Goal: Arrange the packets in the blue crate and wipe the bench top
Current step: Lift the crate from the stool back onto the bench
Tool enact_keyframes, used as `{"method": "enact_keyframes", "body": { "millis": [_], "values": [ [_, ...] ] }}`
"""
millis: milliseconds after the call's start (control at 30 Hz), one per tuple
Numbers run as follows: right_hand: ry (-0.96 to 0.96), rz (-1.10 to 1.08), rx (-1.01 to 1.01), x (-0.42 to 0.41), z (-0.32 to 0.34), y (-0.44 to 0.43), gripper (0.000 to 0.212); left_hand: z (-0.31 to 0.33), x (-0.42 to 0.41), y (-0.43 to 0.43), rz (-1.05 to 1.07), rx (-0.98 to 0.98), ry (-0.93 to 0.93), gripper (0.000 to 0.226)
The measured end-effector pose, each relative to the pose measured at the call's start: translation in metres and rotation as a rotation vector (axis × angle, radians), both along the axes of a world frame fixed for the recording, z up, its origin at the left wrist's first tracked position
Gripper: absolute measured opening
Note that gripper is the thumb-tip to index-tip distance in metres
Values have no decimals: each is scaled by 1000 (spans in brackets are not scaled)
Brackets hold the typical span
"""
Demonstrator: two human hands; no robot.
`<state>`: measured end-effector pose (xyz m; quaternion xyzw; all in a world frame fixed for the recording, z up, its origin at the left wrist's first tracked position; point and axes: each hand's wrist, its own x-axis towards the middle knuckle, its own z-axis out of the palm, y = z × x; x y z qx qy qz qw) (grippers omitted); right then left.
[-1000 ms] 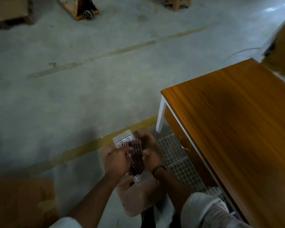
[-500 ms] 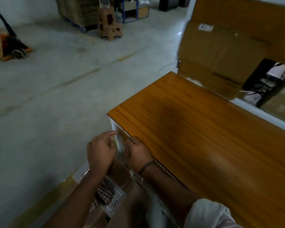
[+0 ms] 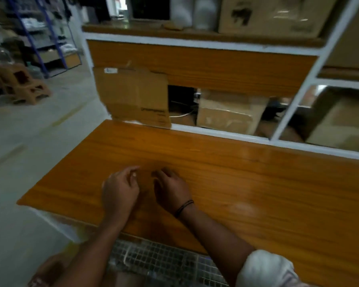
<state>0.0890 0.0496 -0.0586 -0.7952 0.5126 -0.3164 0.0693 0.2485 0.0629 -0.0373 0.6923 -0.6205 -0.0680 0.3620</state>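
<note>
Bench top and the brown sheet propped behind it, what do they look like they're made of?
The bench top looks like wood or a wood-grain laminate: orange-brown, fine grain lines, a soft sheen with pale reflections. Which of the two, I cannot tell. The brown sheet looks like matte cardboard: ragged torn edge, printed text, a white label.

Cardboard sheet [image 3: 133,96] beside wrapped box [image 3: 226,112]; stool [image 3: 21,83] far-left.
</note>
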Motion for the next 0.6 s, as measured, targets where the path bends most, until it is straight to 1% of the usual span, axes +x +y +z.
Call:
{"method": "enact_keyframes", "body": {
  "millis": [133, 333, 433, 600],
  "values": [
    [11, -186, -43, -111, 5, 27, 27, 10, -103, 6, -182, -46, -43, 24],
    [20, -505, -50, -258, 12, 86, 30, 16, -255, 34, -441, -41, -39, 22],
    [14, -652, -26, -316, 10, 117, 29, 10, -313, 48, -566, -12, -24, 23],
    [6, -834, 37, -389, 3, 169, 30, -2, -390, 71, -714, 28, -110, 23]
  ]
}}
